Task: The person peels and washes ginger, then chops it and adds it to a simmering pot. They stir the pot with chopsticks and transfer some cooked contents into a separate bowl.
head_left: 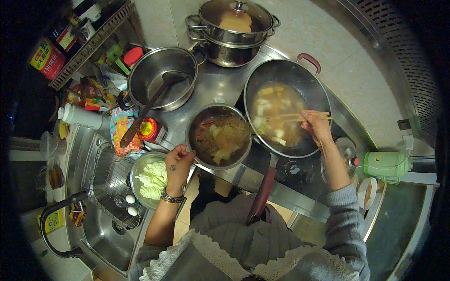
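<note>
My left hand (pixel 180 164) pinches the near left rim of a steel bowl (pixel 192 154). In that bowl lie translucent noodles with pale vegetable pieces (pixel 222 140) and a few reddish bits. Closed around a pair of wooden chopsticks (pixel 287 115), my right hand (pixel 316 125) is over the right side of a wide dark wok (pixel 313 89). The chopsticks point left across the wok, above a brownish broth (pixel 286 100) with pale chunks. Whether their tips touch the food or grip any of it, I cannot tell.
A steel pot with a spatula (pixel 149 110) stands behind left, and a lidded steamer (pixel 229 49) at the back. Chopped cabbage (pixel 152 180) fills a bowl beside the sink (pixel 101 239). A dark red handle (pixel 262 196) juts toward me. A green jug (pixel 382 165) stands right.
</note>
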